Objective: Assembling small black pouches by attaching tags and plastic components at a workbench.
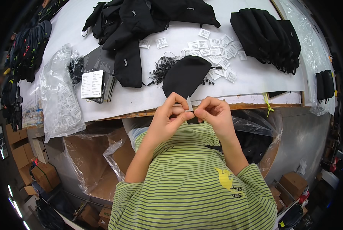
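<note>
My left hand [168, 117] is closed in a pinch at the table's front edge. A small white tag [189, 102] stands up between its fingers. Close beside it, my right hand [216, 115] pinches with thumb and forefinger; whatever it holds is too small to make out. The fingertips of both hands nearly meet. Just beyond them a black fabric pouch [186, 74] with a rounded far end lies over the table edge, its near end partly hidden by my fingers. A bit of black material shows below the fingertips.
White printed packets [214, 50] lie scattered behind the pouch, near a bunch of black cords [164, 69]. Black bags are heaped at the back [135, 23] and stacked at right [265, 38]. Printed cards [92, 85] and a clear plastic bag [62, 96] sit left.
</note>
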{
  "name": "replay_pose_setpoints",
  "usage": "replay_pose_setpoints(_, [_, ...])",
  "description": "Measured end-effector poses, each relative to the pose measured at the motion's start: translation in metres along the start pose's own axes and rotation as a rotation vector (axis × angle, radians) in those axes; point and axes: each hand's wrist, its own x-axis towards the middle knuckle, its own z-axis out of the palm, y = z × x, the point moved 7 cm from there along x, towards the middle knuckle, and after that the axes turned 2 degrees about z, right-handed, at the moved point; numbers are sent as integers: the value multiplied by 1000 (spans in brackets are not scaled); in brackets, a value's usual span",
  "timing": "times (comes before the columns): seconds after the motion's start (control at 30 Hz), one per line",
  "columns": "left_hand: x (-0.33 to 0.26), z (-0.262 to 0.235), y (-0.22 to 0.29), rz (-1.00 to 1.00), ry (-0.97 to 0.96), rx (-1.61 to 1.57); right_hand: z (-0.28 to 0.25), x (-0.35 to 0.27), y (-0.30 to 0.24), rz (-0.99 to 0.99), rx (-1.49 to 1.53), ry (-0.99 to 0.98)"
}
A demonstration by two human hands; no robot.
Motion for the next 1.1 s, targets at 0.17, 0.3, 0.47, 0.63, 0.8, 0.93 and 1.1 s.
replay_pose_setpoints(0.17, [2,7,2,5,-65,-106,-1,2,2,53,-57,-132])
replay_pose_setpoints(0.3, [0,18,14,55,-61,82,-49,29,28,116,-47,46])
replay_pose_setpoints(0.47, [-3,33,19,102,-253,216,-67,41,64,242,-305,152])
replay_pose_setpoints(0.63, [-6,46,23,114,-415,255,-56,44,59,143,-201,142])
replay_pose_setpoints(0.8, [7,6,53,529,58,875,-8,24,-32,-240,-876,-15])
replay_pose_setpoints(0.93, [-5,-7,55,740,228,1111,19,8,-69,-372,-1060,-110])
replay_pose_setpoints(1.1, [-16,-10,64,836,184,1185,24,-1,-85,-383,-1120,-43])
